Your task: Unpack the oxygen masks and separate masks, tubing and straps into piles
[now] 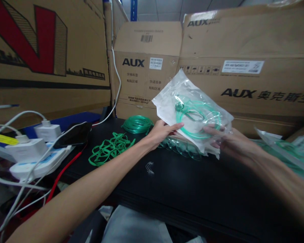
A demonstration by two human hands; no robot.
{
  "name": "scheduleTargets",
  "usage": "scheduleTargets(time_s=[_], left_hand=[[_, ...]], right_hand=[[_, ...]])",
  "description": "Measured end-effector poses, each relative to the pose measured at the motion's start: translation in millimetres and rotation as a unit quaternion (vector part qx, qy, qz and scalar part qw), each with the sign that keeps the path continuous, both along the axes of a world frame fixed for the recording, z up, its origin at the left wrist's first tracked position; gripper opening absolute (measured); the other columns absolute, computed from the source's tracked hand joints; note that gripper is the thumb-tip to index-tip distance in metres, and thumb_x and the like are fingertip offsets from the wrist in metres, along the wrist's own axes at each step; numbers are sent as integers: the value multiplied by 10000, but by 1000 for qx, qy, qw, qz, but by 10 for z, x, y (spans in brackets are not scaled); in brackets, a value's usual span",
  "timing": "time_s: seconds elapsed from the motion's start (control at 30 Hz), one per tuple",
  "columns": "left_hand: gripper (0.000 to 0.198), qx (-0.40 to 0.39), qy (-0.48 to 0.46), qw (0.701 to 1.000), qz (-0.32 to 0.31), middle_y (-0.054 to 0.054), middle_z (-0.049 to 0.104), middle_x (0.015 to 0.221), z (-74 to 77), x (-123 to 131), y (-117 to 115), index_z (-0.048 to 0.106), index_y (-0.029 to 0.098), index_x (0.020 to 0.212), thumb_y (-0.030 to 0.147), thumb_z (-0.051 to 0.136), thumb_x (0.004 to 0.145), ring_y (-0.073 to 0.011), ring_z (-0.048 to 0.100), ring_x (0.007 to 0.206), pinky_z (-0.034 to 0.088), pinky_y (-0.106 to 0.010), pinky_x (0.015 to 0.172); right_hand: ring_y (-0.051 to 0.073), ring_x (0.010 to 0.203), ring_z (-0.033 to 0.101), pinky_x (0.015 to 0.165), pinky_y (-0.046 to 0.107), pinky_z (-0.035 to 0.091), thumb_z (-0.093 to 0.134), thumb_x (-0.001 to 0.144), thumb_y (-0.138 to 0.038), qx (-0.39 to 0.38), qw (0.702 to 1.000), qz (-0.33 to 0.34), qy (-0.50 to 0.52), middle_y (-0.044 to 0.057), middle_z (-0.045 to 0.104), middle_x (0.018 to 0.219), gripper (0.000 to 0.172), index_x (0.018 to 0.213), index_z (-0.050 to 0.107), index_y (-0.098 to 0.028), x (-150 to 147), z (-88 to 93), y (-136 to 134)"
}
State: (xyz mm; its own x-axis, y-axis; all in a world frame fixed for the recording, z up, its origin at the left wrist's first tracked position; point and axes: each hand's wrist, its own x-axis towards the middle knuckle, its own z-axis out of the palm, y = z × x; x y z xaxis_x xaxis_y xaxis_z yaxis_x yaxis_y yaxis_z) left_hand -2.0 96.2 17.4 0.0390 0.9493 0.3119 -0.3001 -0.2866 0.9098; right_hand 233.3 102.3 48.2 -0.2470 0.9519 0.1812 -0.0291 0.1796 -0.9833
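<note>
A clear-fronted, white-backed pouch [164, 96] is held up above the black table, tilted. Coiled green tubing [179, 125] shows through its film. My left hand [162, 133] grips the pouch's lower left edge, thumb on the front. At the lower right edge, my right hand [229, 140] is closed on the pouch, blurred by motion and partly hidden by film. Beneath the pouch lie several clear, round-edged plastic pieces [184, 150], partly covered. Left of my left hand are a neat coil of green tubing [137, 124] and a loose tangle of flat green bands [111, 148].
A small clear bent piece [149, 167] lies on the black table [192, 192]. More bagged green tubing [281, 145] is at the right. A power strip [38, 162] with white chargers and cables sits left, near a dark phone-like object [74, 133]. Large cardboard boxes [147, 91] stand behind.
</note>
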Motion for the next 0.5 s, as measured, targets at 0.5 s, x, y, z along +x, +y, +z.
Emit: scheduleTargets(time_s=[0.5], left_hand=[[162, -58, -133, 984, 105, -128, 694, 1002, 49, -82, 103, 621, 114, 921, 202, 529, 1022, -192, 739, 987, 562, -344, 1065]], right_hand=[[110, 549, 463, 454, 257, 436, 872, 637, -272, 48, 994, -99, -27, 11, 545, 649, 197, 725, 735, -161, 333, 244, 125]])
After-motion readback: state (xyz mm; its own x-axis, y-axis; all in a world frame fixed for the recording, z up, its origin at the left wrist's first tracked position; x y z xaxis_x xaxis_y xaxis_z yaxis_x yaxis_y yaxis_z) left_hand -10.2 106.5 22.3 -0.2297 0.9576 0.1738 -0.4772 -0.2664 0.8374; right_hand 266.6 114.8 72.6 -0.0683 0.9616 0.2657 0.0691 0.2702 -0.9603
